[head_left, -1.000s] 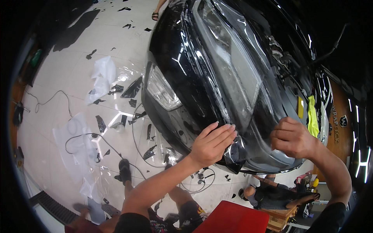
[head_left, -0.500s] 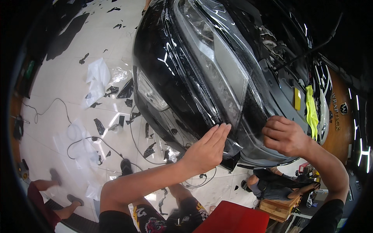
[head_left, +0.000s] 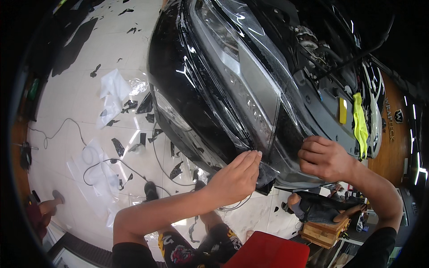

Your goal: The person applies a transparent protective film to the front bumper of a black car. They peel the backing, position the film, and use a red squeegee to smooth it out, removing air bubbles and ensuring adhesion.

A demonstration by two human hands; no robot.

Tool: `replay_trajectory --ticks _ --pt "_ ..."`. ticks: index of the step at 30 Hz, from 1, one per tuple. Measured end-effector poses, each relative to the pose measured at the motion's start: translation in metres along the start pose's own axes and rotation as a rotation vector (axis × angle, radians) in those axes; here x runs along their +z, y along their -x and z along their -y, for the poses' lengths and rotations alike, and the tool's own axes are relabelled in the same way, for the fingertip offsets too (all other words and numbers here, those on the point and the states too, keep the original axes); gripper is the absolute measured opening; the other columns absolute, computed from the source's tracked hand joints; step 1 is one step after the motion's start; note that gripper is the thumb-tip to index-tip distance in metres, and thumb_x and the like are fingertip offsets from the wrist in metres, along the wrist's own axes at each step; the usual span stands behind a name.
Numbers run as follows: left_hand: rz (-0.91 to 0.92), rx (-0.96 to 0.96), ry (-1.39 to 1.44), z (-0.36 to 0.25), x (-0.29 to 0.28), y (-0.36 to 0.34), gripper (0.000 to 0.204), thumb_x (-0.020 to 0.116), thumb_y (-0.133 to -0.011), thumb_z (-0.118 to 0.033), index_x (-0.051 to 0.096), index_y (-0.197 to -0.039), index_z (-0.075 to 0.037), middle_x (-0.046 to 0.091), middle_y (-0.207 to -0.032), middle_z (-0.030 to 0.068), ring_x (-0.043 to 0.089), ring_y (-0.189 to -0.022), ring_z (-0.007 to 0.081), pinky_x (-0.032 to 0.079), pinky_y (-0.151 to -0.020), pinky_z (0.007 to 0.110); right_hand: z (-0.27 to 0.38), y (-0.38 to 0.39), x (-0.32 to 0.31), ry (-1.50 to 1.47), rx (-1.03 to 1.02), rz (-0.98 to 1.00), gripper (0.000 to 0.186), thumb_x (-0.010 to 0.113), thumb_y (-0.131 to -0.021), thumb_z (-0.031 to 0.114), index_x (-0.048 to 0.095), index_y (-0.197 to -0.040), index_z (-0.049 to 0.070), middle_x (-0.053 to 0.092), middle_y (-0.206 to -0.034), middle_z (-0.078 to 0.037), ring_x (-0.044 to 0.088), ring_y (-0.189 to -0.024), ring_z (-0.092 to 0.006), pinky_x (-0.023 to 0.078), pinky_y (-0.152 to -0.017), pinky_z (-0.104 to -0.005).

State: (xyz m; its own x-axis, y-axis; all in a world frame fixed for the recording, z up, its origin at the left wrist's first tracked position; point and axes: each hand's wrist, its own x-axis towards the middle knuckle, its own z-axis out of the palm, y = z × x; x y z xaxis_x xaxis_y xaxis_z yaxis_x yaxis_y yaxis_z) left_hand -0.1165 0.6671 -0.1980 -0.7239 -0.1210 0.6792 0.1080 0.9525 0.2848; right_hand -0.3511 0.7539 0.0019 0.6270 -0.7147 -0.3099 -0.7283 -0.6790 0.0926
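Note:
My left hand [head_left: 234, 174] lies with fingers stretched and held together on a glossy sheet of film [head_left: 237, 134] at the lower part of the black car front [head_left: 165, 62], below the headlight [head_left: 254, 94]. My right hand [head_left: 326, 158] is curled at the film's right side, fingertips pinched on its edge beside the grey trim. A yellow pad [head_left: 342, 109] and a neon yellow-green cloth [head_left: 359, 123] rest on the car's upper panel, right of my right hand.
The tiled floor [head_left: 58, 147] holds dark scraps, white sheets [head_left: 111, 98] and cables [head_left: 58, 125]. A person [head_left: 321, 207] works near a wooden box [head_left: 326, 232] at lower right; another's legs [head_left: 47, 207] show at left. A red object [head_left: 272, 250] is below me.
The car has shifted leftward in the view. Both my hands have moved slightly left, and my left hand sits a little lower. The person at far left has moved further left.

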Motion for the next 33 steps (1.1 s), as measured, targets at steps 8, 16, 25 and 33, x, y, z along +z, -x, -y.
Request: replay_trajectory --ticks 8,16,25,33 --pt "0.196 0.086 -0.126 0.001 -0.013 -0.019 0.030 0.063 -0.080 -0.017 0.070 -0.099 0.006 0.071 -0.119 0.0250 0.065 -0.122 0.0376 0.049 -0.113 0.047 -0.003 0.004 0.008 0.006 0.010 0.003 0.032 0.061 -0.070 0.030 0.063 -0.092 0.007 0.068 -0.111 -0.009 0.065 -0.110 -0.0279 0.051 -0.108 -0.0416" --pt "0.188 0.062 -0.182 -0.004 0.000 -0.016 0.040 0.062 -0.084 -0.018 0.066 -0.115 0.007 0.070 -0.119 0.0253 0.066 -0.120 0.0366 0.049 -0.111 0.047 0.001 0.003 0.010 0.055 0.046 -0.006 0.030 0.061 -0.067 0.025 0.063 -0.091 0.008 0.068 -0.108 -0.008 0.064 -0.110 -0.0274 0.052 -0.106 -0.0403" --pt "0.212 -0.270 0.012 -0.039 0.005 -0.027 0.074 0.056 -0.089 -0.014 0.037 -0.157 0.010 0.062 -0.128 0.0369 0.058 -0.129 0.0476 0.039 -0.119 0.051 0.001 0.012 0.021 0.101 0.056 -0.077 0.026 0.064 -0.068 0.021 0.063 -0.091 0.008 0.068 -0.107 -0.007 0.065 -0.109 -0.0275 0.052 -0.107 -0.0416" --pt "0.296 -0.685 -0.141 -0.101 0.012 -0.071 0.092 0.055 -0.090 -0.022 0.011 -0.169 -0.002 0.055 -0.133 0.0509 0.051 -0.134 0.0617 0.017 -0.122 0.069 0.005 0.019 0.021 0.010 0.062 -0.089 0.025 0.066 -0.071 0.019 0.062 -0.092 0.007 0.067 -0.115 -0.012 0.062 -0.116 -0.0337 0.051 -0.111 -0.0481"
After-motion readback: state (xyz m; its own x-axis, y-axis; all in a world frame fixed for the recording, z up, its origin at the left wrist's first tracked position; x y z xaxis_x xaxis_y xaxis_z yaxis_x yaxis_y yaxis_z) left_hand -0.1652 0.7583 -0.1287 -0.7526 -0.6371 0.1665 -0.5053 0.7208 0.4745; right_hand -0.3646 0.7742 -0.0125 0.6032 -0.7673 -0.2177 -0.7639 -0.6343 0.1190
